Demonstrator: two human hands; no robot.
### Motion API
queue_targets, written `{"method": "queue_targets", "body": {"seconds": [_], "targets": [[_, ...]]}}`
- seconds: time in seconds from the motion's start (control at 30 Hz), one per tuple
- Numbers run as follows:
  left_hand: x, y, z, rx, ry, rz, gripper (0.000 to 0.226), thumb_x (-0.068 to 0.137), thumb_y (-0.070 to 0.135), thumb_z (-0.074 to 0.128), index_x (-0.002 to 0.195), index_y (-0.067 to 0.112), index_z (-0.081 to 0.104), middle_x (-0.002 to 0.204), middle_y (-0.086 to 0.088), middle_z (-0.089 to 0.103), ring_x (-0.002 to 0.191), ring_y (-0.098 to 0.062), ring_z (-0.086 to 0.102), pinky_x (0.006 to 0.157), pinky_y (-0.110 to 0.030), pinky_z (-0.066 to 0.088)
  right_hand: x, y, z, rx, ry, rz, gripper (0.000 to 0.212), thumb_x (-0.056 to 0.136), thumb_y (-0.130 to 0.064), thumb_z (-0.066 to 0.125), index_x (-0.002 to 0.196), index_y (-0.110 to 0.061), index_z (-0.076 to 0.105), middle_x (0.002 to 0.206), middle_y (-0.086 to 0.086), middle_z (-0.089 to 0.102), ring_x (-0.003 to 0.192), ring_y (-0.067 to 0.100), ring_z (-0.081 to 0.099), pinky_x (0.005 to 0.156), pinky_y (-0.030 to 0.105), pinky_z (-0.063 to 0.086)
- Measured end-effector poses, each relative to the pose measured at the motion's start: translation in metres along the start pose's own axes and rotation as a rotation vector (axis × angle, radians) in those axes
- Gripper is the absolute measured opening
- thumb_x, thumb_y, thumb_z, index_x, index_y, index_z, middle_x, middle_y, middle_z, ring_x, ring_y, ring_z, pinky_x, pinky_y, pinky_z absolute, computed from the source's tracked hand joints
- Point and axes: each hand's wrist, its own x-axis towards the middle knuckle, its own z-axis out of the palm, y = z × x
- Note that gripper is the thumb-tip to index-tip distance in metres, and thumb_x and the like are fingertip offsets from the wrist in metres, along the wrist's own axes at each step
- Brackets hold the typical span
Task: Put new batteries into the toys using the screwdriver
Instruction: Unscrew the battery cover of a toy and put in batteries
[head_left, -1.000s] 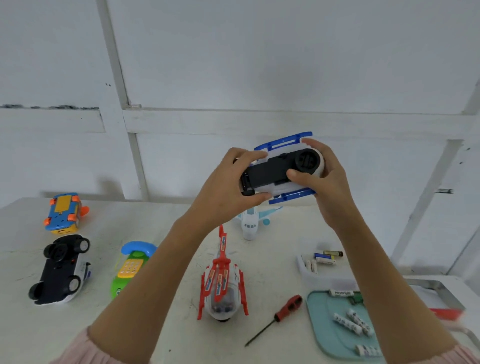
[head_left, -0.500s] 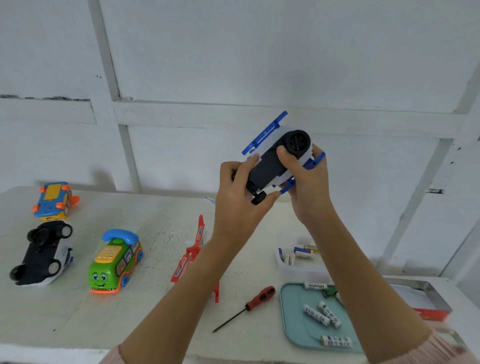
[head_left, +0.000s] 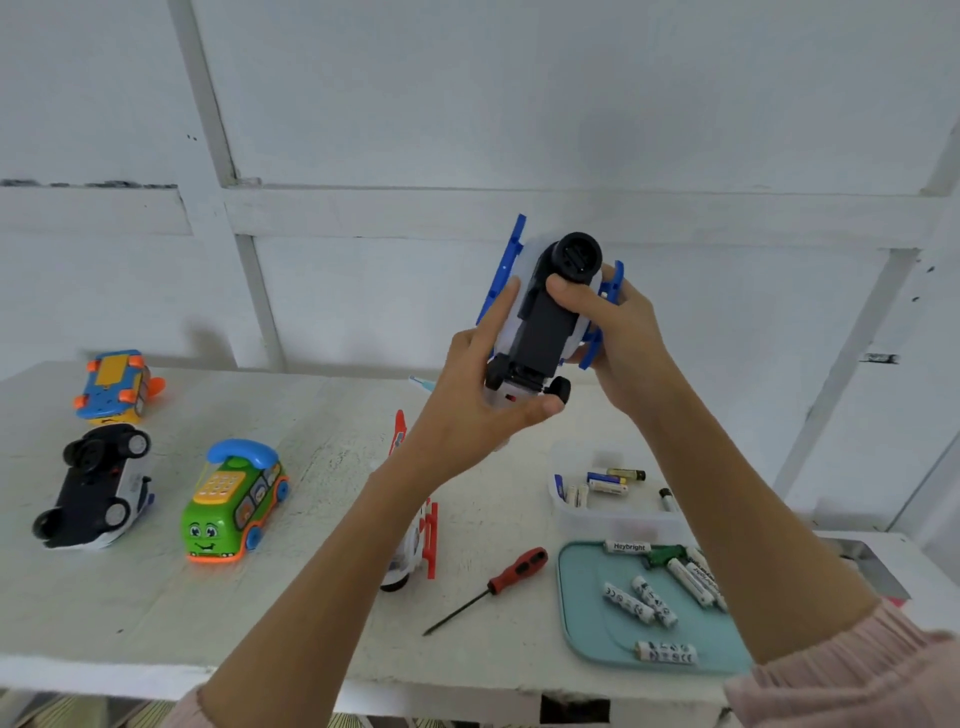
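Blue tray: near right on the table, with white batteries lying loose in it.
Screwdriver: just left of the tray, red handle, nobody touching it.
Clear box: behind the tray, a few more batteries inside.
Toy helicopter: up in the air over the table, tummy side facing us, nose end up.
Left hand: fingers wrapped round the low end.
Right hand: fingers curled round the top side, thumb on the black part.
How it feels: looks light, hard plastic, smooth. The thin blue skids could snap, so hold the fat body.
Far left: three more toys wait.
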Motion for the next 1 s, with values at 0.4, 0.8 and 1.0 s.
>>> {"method": "queue_targets", "body": {"seconds": [0.4,0.8,1.0], "targets": [[-0.005,-0.007,0.001,-0.096,-0.094,0.048,0.097,0.084,0.032,0.061,0.140,0.045,-0.017,0.119,0.053,0.040,0.100,0.001,0.063,0.091,-0.022,0.050,0.000,-0.003,0.010,-0.167,-0.082,0.006,0.046,0.071,-0.023,0.075,0.114,-0.019,0.058,0.104,0.008,0.068,0.094,0.025,0.067,0.077,0.042,0.057],[-0.021,-0.015,0.009,-0.119,0.118,-0.005,0.081,0.079,0.036,0.062,0.133,0.057,0.004,0.110,0.004,0.060,0.086,-0.001,0.065,0.077,-0.013,0.050,-0.005,0.004,0.024,-0.141,0.001,-0.033,0.039,0.077,-0.016,0.072,0.113,-0.016,0.058,0.100,0.004,0.068,0.089,0.019,0.067,0.063,0.026,0.055],[-0.021,-0.021,0.008,-0.084,0.116,-0.032,0.086,0.087,0.021,0.067,0.138,0.054,0.006,0.095,0.038,0.058,0.084,-0.009,0.068,0.076,-0.018,0.054,-0.005,0.010,0.022,-0.154,-0.029,0.001,0.037,0.080,-0.017,0.069,0.115,-0.017,0.056,0.103,0.006,0.067,0.093,0.021,0.067,0.073,0.036,0.057]]}}
